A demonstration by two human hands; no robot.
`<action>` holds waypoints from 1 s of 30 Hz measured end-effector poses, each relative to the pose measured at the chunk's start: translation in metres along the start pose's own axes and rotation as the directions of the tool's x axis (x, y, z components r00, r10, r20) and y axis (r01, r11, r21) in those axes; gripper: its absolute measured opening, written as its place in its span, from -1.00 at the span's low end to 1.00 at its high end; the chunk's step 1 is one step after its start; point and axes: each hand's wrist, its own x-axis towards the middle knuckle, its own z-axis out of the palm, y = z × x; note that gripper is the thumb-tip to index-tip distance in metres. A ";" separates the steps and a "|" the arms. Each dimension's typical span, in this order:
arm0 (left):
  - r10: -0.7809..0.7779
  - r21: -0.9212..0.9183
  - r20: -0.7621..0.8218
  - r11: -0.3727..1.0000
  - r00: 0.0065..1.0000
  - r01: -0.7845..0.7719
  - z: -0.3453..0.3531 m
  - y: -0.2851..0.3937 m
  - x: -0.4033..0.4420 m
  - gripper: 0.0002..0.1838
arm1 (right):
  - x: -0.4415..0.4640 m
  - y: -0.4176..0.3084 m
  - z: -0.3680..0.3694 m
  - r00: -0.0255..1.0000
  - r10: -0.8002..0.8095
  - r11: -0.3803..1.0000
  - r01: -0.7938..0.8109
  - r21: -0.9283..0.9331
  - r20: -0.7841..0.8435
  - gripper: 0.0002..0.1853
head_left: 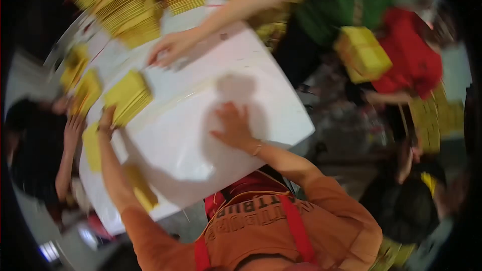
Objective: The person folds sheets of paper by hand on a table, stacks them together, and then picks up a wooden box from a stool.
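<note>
My left hand is at the near left corner of a stack of yellow paper pieces, its fingers closed around the edge. The stack lies on the white table, its layered side facing right. Over the bare tabletop, my right hand is spread with fingers apart and nothing in it. Close to my left forearm are a flat yellow piece and another yellow bundle near the table's front edge. Motion blur softens finer details.
Large yellow stacks stand at the far end. Across the table, a co-worker's hand reaches in from the right. Another person's hand is at the left edge, near yellow bundles. Someone at right carries a yellow bundle.
</note>
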 end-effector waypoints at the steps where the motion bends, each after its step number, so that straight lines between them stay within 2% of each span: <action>1: -0.113 0.166 -0.435 0.965 0.894 0.203 -0.027 -0.009 0.012 -0.28 | 0.002 -0.003 -0.003 0.998 0.045 0.999 -0.045 -0.007 0.048 -0.30; 2: -0.075 0.248 -0.528 0.939 0.846 0.238 -0.013 0.001 0.006 -0.13 | 0.001 -0.005 -0.006 0.993 0.071 0.997 -0.071 0.002 0.097 -0.30; 4: -0.063 0.305 -0.588 0.906 0.806 0.293 0.005 0.016 0.003 -0.14 | 0.000 -0.006 -0.007 0.988 0.102 0.994 -0.105 0.014 0.112 -0.30; 5: 0.114 0.368 -0.541 0.923 0.833 0.113 -0.041 -0.010 0.034 -0.19 | 0.000 -0.005 -0.008 0.985 0.090 0.994 -0.097 0.045 0.146 -0.31; 7: 0.455 0.463 -0.391 0.849 0.800 -0.256 -0.122 -0.054 0.088 -0.27 | -0.001 -0.005 -0.014 0.990 0.080 0.996 -0.085 0.038 0.113 -0.31; 8: 0.556 0.733 -0.331 0.660 0.762 -0.163 -0.083 -0.033 0.065 -0.31 | -0.002 -0.005 -0.014 0.993 0.058 0.998 -0.061 0.030 0.099 -0.31; 9: 0.650 0.931 -0.266 0.366 0.712 0.013 -0.034 -0.006 0.037 -0.35 | -0.003 -0.006 -0.014 0.994 0.056 0.998 -0.059 0.035 0.094 -0.31; 10: 0.733 0.976 -0.197 0.084 0.651 0.201 0.027 0.027 0.003 -0.39 | -0.003 -0.006 -0.014 0.995 0.054 0.998 -0.056 0.022 0.080 -0.32; 11: 0.734 0.971 -0.118 -0.057 0.669 0.234 0.040 0.027 0.002 -0.44 | -0.003 -0.006 -0.013 0.996 0.052 0.999 -0.053 0.010 0.066 -0.32; 12: 0.735 0.969 -0.118 -0.061 0.667 0.238 0.050 0.028 0.002 -0.44 | -0.004 -0.007 -0.011 0.997 0.050 0.999 -0.051 0.015 0.064 -0.32; 14: 0.511 0.984 -0.082 -0.094 0.856 0.151 0.067 0.028 0.001 -0.48 | -0.004 -0.005 -0.009 1.000 0.026 1.000 -0.026 -0.003 0.002 -0.34; 17: 0.472 0.966 -0.187 -0.069 0.862 0.248 0.088 0.008 -0.003 -0.50 | -0.005 -0.003 -0.010 1.000 0.019 1.000 -0.019 0.012 0.001 -0.34; 22: 0.483 0.949 -0.257 -0.037 0.837 0.313 0.088 -0.008 -0.002 -0.52 | -0.006 -0.005 -0.007 1.000 0.008 1.000 -0.008 -0.004 -0.010 -0.34; 24: 0.476 0.928 -0.246 -0.136 0.844 0.347 0.092 -0.005 -0.003 -0.51 | -0.006 -0.004 -0.010 1.000 -0.001 1.000 0.001 -0.017 -0.022 -0.34; 26: 0.474 0.934 -0.255 -0.105 0.843 0.341 0.098 0.007 -0.008 -0.52 | -0.007 -0.005 -0.012 1.000 0.008 1.000 -0.009 -0.015 -0.022 -0.34; 28: 0.388 0.926 -0.195 -0.231 0.901 0.300 0.100 0.021 -0.007 -0.55 | -0.007 -0.004 -0.008 1.000 -0.002 1.000 0.002 -0.018 -0.029 -0.33; 29: 0.478 0.926 -0.032 -0.316 0.878 0.206 0.087 0.015 0.001 -0.57 | -0.006 -0.003 -0.006 1.000 0.004 1.000 -0.004 -0.014 -0.028 -0.33; 30: 0.482 0.927 -0.039 -0.310 0.875 0.212 0.078 0.011 0.009 -0.57 | -0.004 -0.003 -0.007 1.000 -0.005 1.000 0.004 -0.017 -0.027 -0.33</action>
